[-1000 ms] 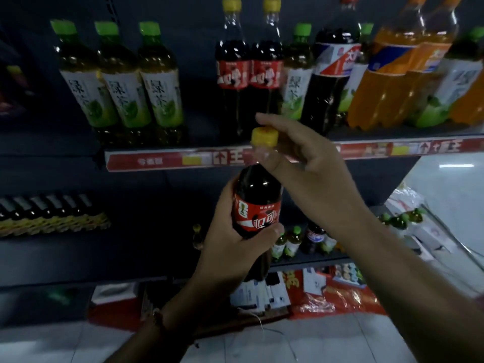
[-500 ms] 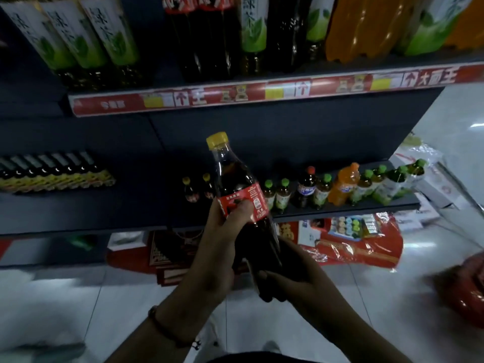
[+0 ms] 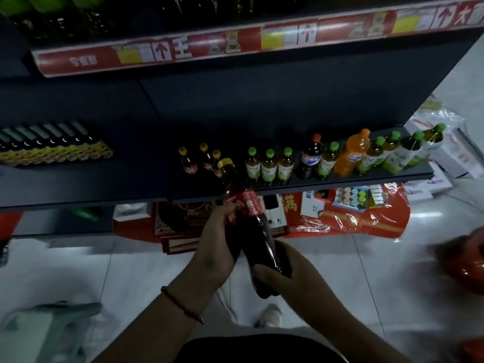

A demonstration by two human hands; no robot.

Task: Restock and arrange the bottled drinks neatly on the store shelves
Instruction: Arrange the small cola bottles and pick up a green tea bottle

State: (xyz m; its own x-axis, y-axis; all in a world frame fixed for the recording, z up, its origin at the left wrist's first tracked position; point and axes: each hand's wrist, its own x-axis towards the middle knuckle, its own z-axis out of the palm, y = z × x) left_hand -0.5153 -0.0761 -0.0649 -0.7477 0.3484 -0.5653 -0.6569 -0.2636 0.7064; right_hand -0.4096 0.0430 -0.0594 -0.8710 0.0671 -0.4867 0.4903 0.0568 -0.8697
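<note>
While the bottle (image 3: 248, 226) is held tilted in front of the lower shelf (image 3: 340, 179), cap leaning toward the far left, both hands share its weight: the left hand (image 3: 217, 247) wraps the waist just below the red label, and the right hand (image 3: 285, 276) cups the base from the near right, fingers curled under it. Full of dark drink, it likely handles as fairly heavy for its size, with stiff but slightly yielding plastic walls and a smooth, perhaps slippery surface; it should not break if bumped, though a drop could dent it. The narrowed waist offers the surest hold, with the base supported until it stands. Three matching yellow-capped bottles (image 3: 203, 161) stand at the far left of the shelf's row, beside green-capped ones (image 3: 269, 166), so it probably belongs just near them.
</note>
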